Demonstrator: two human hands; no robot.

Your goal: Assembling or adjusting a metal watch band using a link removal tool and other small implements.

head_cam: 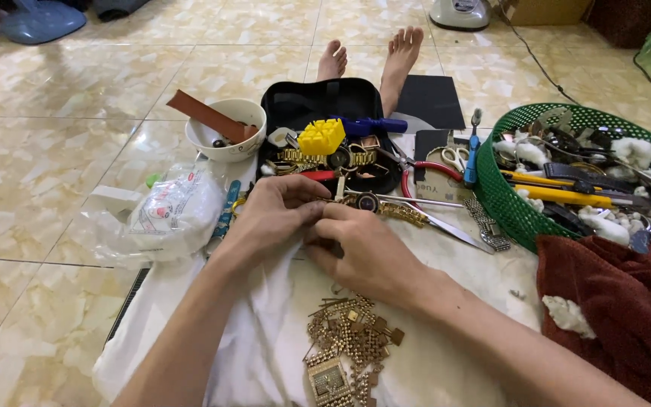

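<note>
Head: green basket (508, 207) holds tools; black case (318, 98), watches.

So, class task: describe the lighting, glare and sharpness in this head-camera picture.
Head view: light is soft and even, with faint shadows under the left hand and right hand; the glossy floor tiles show mild sheen; the centre is sharp; straight tile lines bow near the edges, showing wide-angle distortion.

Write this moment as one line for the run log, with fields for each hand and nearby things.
left hand: pinching gold watch band | right hand: touching same band | near: loose gold links, green basket | surface: white cloth
</note>
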